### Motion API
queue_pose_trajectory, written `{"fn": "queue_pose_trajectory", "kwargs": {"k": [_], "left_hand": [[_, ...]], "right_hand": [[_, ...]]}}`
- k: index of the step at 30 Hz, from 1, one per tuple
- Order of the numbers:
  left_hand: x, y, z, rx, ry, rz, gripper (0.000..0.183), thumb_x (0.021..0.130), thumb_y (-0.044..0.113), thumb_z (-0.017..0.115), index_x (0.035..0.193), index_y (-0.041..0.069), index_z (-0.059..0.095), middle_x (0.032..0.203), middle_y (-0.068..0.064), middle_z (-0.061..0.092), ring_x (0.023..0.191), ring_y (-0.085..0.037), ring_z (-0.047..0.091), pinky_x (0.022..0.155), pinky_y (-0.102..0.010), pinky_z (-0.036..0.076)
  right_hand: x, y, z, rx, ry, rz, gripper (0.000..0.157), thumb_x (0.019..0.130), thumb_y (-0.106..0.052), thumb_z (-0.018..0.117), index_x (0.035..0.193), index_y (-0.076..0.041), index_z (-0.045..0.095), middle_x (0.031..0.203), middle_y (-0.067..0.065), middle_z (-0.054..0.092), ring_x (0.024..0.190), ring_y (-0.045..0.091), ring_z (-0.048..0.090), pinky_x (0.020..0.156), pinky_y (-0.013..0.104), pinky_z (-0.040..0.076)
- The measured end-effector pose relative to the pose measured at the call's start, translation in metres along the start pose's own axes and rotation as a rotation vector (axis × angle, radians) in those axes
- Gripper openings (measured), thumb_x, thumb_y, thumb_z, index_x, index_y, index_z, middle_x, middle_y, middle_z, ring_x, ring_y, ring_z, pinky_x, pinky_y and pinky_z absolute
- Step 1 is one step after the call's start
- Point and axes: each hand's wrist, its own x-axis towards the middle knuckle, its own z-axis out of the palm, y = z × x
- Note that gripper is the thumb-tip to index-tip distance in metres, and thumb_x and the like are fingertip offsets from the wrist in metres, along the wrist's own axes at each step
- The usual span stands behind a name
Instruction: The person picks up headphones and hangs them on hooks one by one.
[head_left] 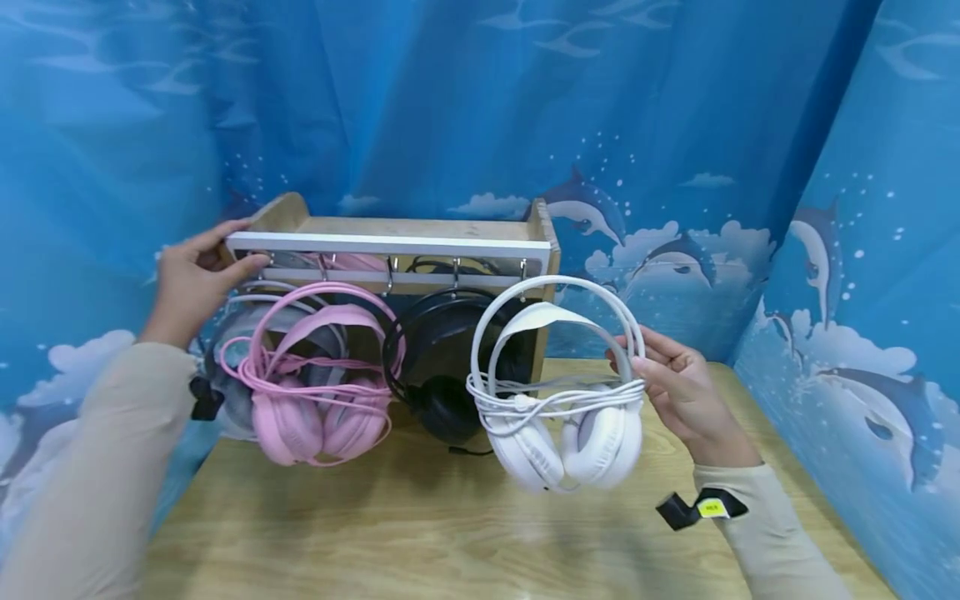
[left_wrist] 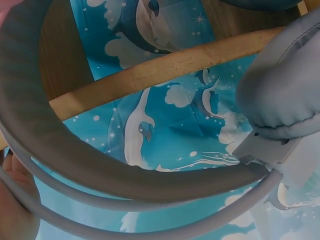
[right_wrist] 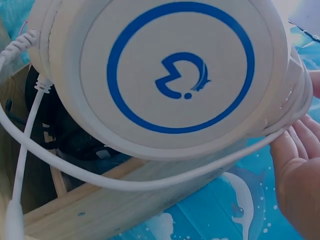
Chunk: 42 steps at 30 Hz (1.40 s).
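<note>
My right hand (head_left: 686,400) pinches a pair of white headphones (head_left: 618,437) by the side of the headband, just above the right ear cup. Its white cable is wound across the middle. The band overlaps the right end of a wooden rack (head_left: 420,227), close to the rightmost hook (head_left: 522,271). In the right wrist view, an ear cup (right_wrist: 145,80) with a blue ring fills most of the picture, the fingers beside the cable. My left hand (head_left: 189,287) grips the rack's left end, thumb in front. Pink headphones (head_left: 288,425) hang nearest to it, grey ones (left_wrist: 287,90) behind.
Black headphones (head_left: 446,408) hang between the pink and white pairs. Several metal hooks line the rack's front rail (head_left: 390,245). The rack stands at the back of a wood-grain table (head_left: 420,542). Blue dolphin-print curtains (head_left: 465,100) enclose the back and sides.
</note>
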Motion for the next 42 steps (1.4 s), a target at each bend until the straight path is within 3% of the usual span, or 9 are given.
{"fn": "queue_pose_trajectory", "kwargs": {"k": [10, 19, 28, 35, 42], "left_hand": [[-0.002, -0.001, 0.000, 0.001, -0.011, -0.010, 0.053, 0.083, 0.031, 0.074, 0.134, 0.023, 0.058, 0.084, 0.005, 0.053, 0.070, -0.009, 0.047, 0.055, -0.013, 0.040], [0.001, 0.001, 0.000, -0.005, -0.035, -0.058, 0.054, 0.083, 0.035, 0.072, 0.135, 0.028, 0.056, 0.117, 0.004, 0.060, 0.086, -0.006, 0.054, 0.064, -0.007, 0.043], [0.002, 0.001, -0.001, -0.030, -0.036, -0.050, 0.054, 0.083, 0.032, 0.073, 0.134, 0.026, 0.057, 0.112, 0.007, 0.060, 0.083, -0.006, 0.053, 0.063, -0.008, 0.043], [0.001, 0.003, 0.000, -0.019, -0.017, -0.024, 0.053, 0.083, 0.032, 0.074, 0.133, 0.024, 0.059, 0.100, 0.007, 0.060, 0.075, -0.007, 0.050, 0.058, -0.011, 0.042], [-0.001, 0.002, 0.000, -0.026, -0.020, -0.032, 0.053, 0.083, 0.032, 0.074, 0.133, 0.024, 0.058, 0.105, 0.007, 0.061, 0.078, -0.008, 0.051, 0.060, -0.010, 0.043]], "right_hand": [[0.007, 0.016, 0.004, 0.023, 0.055, 0.020, 0.044, 0.095, 0.011, 0.044, 0.132, -0.009, 0.058, 0.111, 0.006, 0.069, 0.103, 0.018, 0.067, 0.088, 0.028, 0.051], [0.011, 0.029, 0.002, 0.041, 0.076, 0.011, 0.043, 0.095, 0.011, 0.045, 0.128, -0.011, 0.061, 0.111, 0.005, 0.069, 0.103, 0.018, 0.067, 0.088, 0.028, 0.051], [0.017, 0.046, -0.003, 0.125, 0.028, -0.019, 0.043, 0.094, 0.014, 0.043, 0.125, -0.009, 0.063, 0.110, 0.007, 0.069, 0.101, 0.020, 0.067, 0.087, 0.027, 0.051], [0.022, 0.054, -0.006, 0.151, 0.033, 0.012, 0.042, 0.094, 0.013, 0.044, 0.124, -0.010, 0.064, 0.110, 0.007, 0.069, 0.101, 0.019, 0.067, 0.088, 0.028, 0.051], [0.025, 0.060, -0.011, 0.181, 0.008, 0.049, 0.042, 0.095, 0.011, 0.044, 0.124, -0.011, 0.064, 0.111, 0.007, 0.069, 0.101, 0.019, 0.067, 0.087, 0.027, 0.051]]}}
